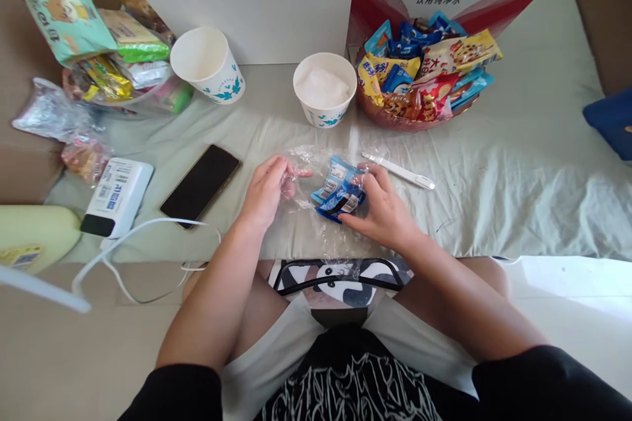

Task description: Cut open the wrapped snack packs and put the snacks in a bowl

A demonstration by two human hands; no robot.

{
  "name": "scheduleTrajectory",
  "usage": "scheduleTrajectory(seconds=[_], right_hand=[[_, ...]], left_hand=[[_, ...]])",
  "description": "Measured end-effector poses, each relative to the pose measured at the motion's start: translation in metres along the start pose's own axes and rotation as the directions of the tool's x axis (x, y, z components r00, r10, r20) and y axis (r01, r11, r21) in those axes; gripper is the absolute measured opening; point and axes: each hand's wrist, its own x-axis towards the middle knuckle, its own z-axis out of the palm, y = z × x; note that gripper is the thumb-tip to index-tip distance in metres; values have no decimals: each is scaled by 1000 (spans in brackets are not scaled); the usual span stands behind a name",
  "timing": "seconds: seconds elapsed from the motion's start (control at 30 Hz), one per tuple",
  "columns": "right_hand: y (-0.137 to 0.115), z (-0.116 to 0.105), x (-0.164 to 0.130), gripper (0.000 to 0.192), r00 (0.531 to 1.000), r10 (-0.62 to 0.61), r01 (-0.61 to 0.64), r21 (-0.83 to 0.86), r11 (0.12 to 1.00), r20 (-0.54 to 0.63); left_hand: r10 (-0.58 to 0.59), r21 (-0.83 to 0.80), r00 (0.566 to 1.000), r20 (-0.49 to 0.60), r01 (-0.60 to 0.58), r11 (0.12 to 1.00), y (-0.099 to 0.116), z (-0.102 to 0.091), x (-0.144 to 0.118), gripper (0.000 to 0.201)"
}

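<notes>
Just inside the table edge (pixel 494 245), hands (pixel 265 192) (pixel 384 209) flank blue packets (pixel 338 189).

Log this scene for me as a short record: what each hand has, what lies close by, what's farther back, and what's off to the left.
Left hand: pinching clear plastic
Right hand: gripping blue packets
Close by: slim white tool, beside the right hand
Farther back: paper cup with white contents; pink bowl heaped with wrapped snacks
Off left: dark-screened phone; white device with a cable
Surface: pale green cloth, wrinkled
</notes>
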Motion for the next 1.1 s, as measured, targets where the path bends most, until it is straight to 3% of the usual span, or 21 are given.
scheduleTrajectory(seconds=[0.1,0.17,0.27,0.33,0.43,0.53,0.63,0.7,0.87,0.97,1.1], right_hand=[[-1,3,0,51,999,-32,30,-77,997,-20],[-1,4,0,62,999,-6,2,-135,991,-32],[0,4,0,85,1000,13,-15,-188,982,-11],[2,3,0,88,1000,-3,6,-199,980,15],[5,2,0,81,999,-36,37,-180,983,14],[7,0,-3,74,996,-89,87,-141,986,-7],[9,-4,-6,69,990,-138,133,-107,985,-39],[9,-9,-9,65,983,-170,164,-79,983,-75],[5,-20,-19,59,949,-275,288,68,955,-152],[3,-34,-21,65,929,-239,276,100,956,-281],[-1,-88,7,81,807,-232,255,-32,966,-543]], left_hand=[[-16,-73,985,172,29,997,-4,1,-6,42],[-71,-110,959,276,105,988,-5,3,-11,46],[-93,-181,942,323,158,971,-3,6,-15,47],[-97,-244,945,313,179,953,0,8,-15,46],[-112,-328,972,206,176,928,4,10,-11,46],[-110,-378,994,-16,96,921,5,10,-4,41],[-127,-389,966,-225,30,921,1,7,4,34],[-159,-409,942,-294,26,912,-2,4,8,31],[-205,-466,925,-321,34,884,-4,0,15,33],[-207,-483,929,-306,36,875,-3,0,15,33],[-172,-458,945,-279,26,888,-3,1,13,32]])
